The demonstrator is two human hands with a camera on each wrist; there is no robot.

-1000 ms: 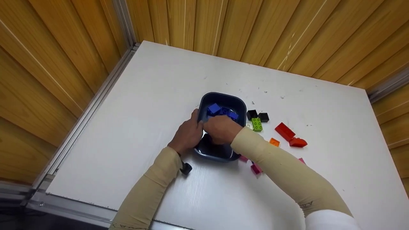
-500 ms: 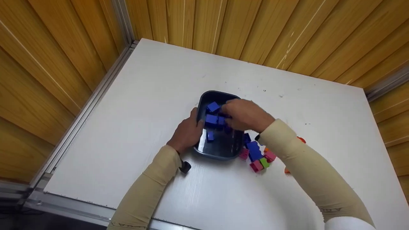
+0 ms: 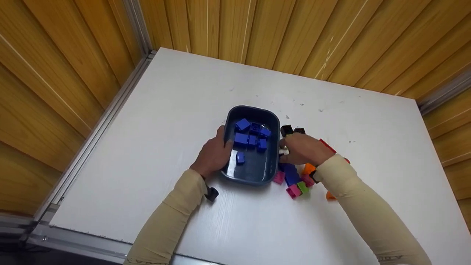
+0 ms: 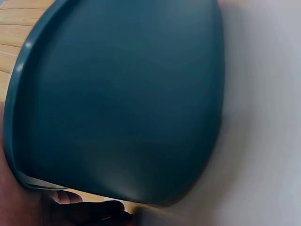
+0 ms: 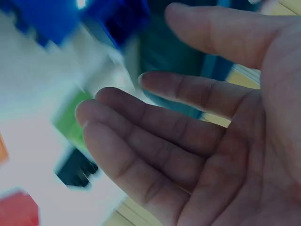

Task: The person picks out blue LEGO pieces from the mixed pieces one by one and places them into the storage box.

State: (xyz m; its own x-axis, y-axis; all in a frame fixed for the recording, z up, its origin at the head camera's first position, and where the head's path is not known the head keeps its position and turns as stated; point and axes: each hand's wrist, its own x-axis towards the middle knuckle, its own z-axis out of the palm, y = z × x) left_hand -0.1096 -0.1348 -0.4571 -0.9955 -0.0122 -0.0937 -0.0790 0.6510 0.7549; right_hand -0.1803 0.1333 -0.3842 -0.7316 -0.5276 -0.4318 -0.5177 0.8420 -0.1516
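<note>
A dark blue tub (image 3: 254,167) stands on the white table with several blue toy bricks (image 3: 241,139) spread over its floor. My left hand (image 3: 212,154) grips the tub's left wall, thumb over the rim and fingers outside. In the left wrist view the tub's outer side (image 4: 127,94) fills most of the picture. My right hand (image 3: 304,149) is just right of the tub, above loose bricks. Its fingers (image 5: 155,122) are extended and apart from the thumb, holding nothing in the right wrist view. A blue brick (image 5: 117,21) and a green brick (image 5: 73,120) lie near its fingertips.
Right of the tub lie a large blue brick (image 3: 291,174), pink bricks (image 3: 293,191), a green brick (image 3: 303,187) and orange bricks (image 3: 309,169). Black bricks (image 3: 286,130) sit behind my right hand. Wood-look walls (image 3: 257,33) border the table.
My right hand has gone from inside the tub, over its right rim, to the bricks beside it. More blue bricks now show in the tub. My left hand keeps its grip.
</note>
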